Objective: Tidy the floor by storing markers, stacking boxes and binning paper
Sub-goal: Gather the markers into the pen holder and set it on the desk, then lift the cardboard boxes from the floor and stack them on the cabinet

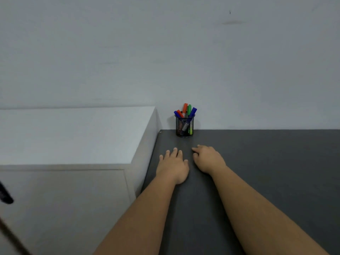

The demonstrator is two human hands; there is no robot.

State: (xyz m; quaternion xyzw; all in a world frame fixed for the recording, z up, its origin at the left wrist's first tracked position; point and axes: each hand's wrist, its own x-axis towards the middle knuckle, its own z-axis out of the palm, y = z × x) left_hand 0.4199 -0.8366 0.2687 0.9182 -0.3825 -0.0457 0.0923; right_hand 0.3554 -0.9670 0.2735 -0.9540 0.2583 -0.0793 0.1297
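A black mesh pen cup (184, 127) stands on the dark grey floor (266, 162) against the pale wall. Several markers (186, 111) with red, green and blue caps stick out of its top. My left hand (173, 166) lies flat on the floor just in front of the cup, palm down, fingers slightly apart, holding nothing. My right hand (207, 159) rests beside it, palm down with fingers loosely curled toward the cup, nothing in it. Both hands are a short way from the cup and do not touch it.
A white cabinet (73, 137) stands on the left, its side wall close to my left hand. The pale wall (239, 70) runs behind the cup. A dark blurred object (5, 196) shows at the far left edge.
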